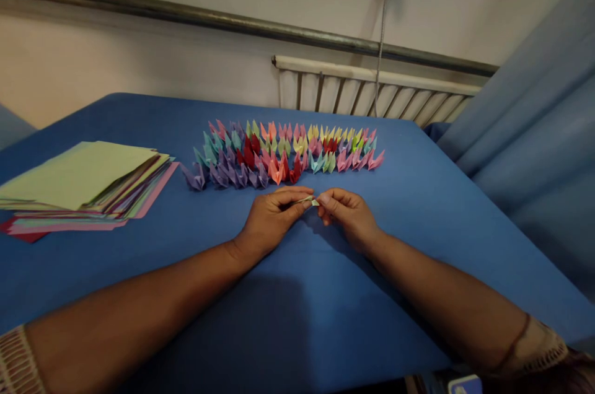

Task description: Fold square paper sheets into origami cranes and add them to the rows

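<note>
Between my two hands is a small folded piece of pale yellow-green paper [315, 202], mostly hidden by the fingers. My left hand [274, 215] pinches it between thumb and fingers from the left. From the right, the thumb and fingertips of my right hand [344, 211] close on its other end. Both hands are just above the blue table. Right beyond them stand rows of folded paper cranes [277, 169] in purple, red, pink, orange, green, yellow and light blue.
A stack of coloured paper sheets [88, 180] lies on the left of the blue table [418, 208], a pale green sheet on top. Behind the table are a wall pipe [199, 15] and a white radiator [334, 69]. A blue curtain [530, 103] hangs at the right.
</note>
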A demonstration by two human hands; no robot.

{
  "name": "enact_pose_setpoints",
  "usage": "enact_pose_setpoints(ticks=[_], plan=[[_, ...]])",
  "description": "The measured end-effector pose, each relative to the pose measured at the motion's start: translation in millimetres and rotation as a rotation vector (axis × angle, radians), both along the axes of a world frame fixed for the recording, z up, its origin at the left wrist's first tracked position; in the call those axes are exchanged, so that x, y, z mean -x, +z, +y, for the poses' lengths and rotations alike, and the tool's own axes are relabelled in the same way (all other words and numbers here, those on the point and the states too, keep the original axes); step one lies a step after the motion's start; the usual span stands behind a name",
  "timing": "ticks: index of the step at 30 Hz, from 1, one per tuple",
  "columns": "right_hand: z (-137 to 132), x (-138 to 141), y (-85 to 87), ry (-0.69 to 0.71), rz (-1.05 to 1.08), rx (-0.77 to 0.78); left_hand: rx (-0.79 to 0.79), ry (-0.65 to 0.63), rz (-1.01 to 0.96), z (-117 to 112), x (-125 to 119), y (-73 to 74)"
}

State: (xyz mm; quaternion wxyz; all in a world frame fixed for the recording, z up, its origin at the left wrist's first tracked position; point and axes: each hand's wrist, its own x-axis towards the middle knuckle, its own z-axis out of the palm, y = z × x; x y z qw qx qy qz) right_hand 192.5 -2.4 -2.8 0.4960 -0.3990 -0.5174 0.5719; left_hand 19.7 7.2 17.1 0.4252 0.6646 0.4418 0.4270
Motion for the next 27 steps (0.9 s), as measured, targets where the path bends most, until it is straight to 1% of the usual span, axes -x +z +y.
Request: enact_pose_setpoints(ticks=[7,10,13,17,23,27], plan=[[1.8,-0.7,-0.1,0.028,0.054,0.096,-0.099,-0.052,0.021,2.6,0.7,-7.4],[2.2,-2.6,-0.9,0.043,0.098,0.166,-0.102,-0.074,0.021,2.9,1.0,-9.3],[2.9,-5.1,-1.8,0.087,0.137,0.237,-0.098,-0.089,0.013,3.5,1.3,-10.2],[4.2,-7.9,-0.8,0.138,0.125,0.322,-0.100,-0.080,0.005,4.5,1.5,-9.8],[5.2,-9.6,4.7,0.175,0.118,0.343,-0.070,-0.085,-0.038,4.1,1.1,-8.7],[5.8,-10.1,5.0,0.196,0.108,0.348,-0.056,-0.096,-0.030,3.7,1.3,-8.9]])
